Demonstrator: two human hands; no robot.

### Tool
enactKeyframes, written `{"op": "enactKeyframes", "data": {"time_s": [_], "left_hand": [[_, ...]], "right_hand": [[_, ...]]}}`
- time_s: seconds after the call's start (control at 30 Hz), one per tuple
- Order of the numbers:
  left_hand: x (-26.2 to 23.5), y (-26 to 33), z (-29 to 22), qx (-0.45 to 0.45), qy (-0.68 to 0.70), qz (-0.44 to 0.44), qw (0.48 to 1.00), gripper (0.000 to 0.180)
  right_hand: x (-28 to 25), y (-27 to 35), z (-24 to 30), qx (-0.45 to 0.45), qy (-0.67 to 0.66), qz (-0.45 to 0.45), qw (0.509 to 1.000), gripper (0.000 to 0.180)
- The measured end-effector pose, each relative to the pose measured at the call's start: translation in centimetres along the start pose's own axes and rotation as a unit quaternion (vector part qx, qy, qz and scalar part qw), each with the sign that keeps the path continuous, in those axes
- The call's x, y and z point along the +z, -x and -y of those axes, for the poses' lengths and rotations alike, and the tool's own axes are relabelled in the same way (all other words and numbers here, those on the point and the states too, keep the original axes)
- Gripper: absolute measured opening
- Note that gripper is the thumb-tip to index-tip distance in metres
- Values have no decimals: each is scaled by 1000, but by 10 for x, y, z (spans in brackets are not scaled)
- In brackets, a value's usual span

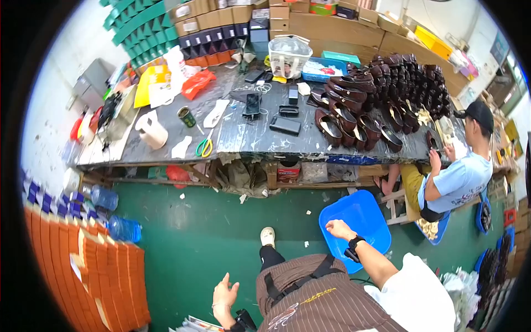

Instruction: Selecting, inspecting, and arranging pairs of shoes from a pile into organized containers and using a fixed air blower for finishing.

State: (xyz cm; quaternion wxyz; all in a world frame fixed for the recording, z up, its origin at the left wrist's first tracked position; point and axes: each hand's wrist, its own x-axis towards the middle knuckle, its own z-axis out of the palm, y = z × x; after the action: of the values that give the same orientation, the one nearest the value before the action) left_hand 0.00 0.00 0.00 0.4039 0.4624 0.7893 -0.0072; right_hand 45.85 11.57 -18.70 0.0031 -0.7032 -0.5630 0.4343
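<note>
While the left hand (223,295) is hanging empty, fingers spread, I'm seeing the right hand (339,229) hovering half-curled, apparently empty, over the blue basin (362,214) standing on the green floor (182,238)

- Before you runs a long, dark, scuffed worktable (238,139).
- On it you have glossy dark-brown shoes (381,83), a flat black rectangular case (285,125) and yellow-and-green-handled scissors (208,143).
- Your green painted floor (188,227) carries a squarish blue plastic tub (365,211).
</note>
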Motion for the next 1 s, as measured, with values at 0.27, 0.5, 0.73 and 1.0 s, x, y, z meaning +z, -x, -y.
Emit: {"op": "enactKeyframes", "data": {"time_s": [0.27,0.5,0.73,1.0], "left_hand": [[-114,-188,-98,124,-202,13,971,63],[-101,-306,-251,322,-281,60,902,65],[21,-395,-398,366,-371,67,851,75],[82,-470,-503,459,-430,-53,775,73]], "right_hand": [[-35,-31,63,69,-20,-49,996,25],[-77,-37,68,146,-69,-76,984,28],[-189,-113,67,84,-23,-135,987,25],[-320,-223,76,-54,54,-394,916,44]]}}
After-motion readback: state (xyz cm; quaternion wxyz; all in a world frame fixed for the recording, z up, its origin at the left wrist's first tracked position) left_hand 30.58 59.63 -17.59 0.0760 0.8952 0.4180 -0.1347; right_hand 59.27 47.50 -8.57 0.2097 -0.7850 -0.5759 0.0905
